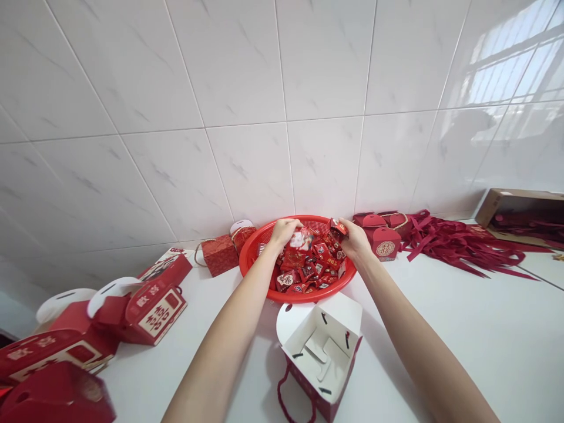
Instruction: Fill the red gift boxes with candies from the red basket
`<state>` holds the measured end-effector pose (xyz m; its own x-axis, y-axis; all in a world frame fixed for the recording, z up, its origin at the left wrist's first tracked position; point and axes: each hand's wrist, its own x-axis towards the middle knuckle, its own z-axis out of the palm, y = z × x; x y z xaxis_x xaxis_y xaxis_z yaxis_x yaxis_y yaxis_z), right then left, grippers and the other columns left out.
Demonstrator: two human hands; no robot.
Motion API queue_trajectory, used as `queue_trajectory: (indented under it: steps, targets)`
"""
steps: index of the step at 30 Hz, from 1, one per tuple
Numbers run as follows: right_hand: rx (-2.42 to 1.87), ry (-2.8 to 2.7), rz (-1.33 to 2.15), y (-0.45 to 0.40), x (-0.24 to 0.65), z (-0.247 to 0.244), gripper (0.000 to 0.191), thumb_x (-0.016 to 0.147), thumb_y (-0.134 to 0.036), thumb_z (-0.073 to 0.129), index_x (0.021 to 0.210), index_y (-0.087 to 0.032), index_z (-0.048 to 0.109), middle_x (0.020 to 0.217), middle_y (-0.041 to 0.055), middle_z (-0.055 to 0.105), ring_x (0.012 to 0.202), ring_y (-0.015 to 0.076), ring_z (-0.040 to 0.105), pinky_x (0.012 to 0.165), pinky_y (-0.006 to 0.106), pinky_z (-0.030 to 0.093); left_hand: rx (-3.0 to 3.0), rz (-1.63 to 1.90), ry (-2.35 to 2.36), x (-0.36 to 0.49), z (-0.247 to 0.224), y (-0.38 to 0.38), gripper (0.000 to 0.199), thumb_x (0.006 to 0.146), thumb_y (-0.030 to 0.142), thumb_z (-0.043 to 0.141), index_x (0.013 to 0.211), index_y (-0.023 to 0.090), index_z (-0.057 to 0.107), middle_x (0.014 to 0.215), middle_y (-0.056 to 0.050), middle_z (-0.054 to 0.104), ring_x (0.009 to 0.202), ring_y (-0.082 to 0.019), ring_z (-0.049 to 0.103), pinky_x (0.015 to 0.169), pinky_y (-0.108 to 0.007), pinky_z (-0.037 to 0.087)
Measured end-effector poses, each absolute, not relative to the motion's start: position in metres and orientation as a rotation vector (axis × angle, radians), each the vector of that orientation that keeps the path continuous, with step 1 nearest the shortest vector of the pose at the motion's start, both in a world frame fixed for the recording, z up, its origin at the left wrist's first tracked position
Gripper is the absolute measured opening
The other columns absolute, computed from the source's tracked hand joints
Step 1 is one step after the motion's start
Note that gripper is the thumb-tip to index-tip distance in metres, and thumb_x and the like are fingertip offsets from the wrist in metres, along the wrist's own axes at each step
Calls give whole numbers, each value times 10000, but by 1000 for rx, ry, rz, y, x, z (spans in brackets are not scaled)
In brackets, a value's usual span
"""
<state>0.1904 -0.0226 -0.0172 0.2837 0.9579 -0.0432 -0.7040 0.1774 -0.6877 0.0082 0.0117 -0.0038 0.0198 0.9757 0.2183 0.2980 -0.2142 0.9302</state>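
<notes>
My left hand (284, 231) is closed over the far left of a red plastic basket (247, 276), pinching a red-and-white wrapped candy (302, 238) that is blurred. At the basket's right rim, my right hand (356, 241) grips a small dark-red candy packet (338, 228) between thumb and fingers. Red-wrapped candies (308, 271) fill the basket. In front of it, between my forearms, stands an open gift box (326, 355), white inside, with its flaps spread and a dark-red cord handle (284, 390) hanging at its left. No candy shows inside the box.
Red gift boxes (145, 311) crowd the left of the white table (476, 329). Smaller red boxes (220, 255) flank the basket, with more boxes (384, 242) on its right. Dark-red ribbons (458, 244) lie beside a cardboard box (524, 214). A tiled wall (247, 164) rises behind.
</notes>
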Motion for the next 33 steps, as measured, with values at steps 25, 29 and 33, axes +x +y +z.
queue_trajectory:
  steps: [25, 29, 33]
  targets:
    - [-986, -858, 1275, -37, 182, -15, 170, 749, -306, 734, 645, -197, 654, 556, -26, 617, 534, 137, 541, 480, 255, 477, 1768, 986, 849, 28, -6, -4, 337, 627, 431, 811, 786, 142, 741, 804, -42, 736, 782, -189, 653, 757, -305, 496]
    - [-978, -883, 1201, -35, 184, -18, 219, 714, -344, 765, 621, -199, 629, 525, -42, 582, 504, 123, 502, 480, 246, 443, 1697, 989, 884, 31, -4, -4, 290, 727, 439, 727, 757, 151, 734, 745, -30, 721, 704, -170, 640, 693, -291, 502]
    - [-933, -834, 1014, -31, 188, -22, 302, 666, -403, 794, 572, -209, 583, 506, -56, 549, 505, 110, 470, 483, 230, 392, 1641, 819, 990, 34, -8, -4, 283, 840, 363, 556, 738, 165, 730, 700, -39, 725, 678, -183, 663, 692, -314, 525]
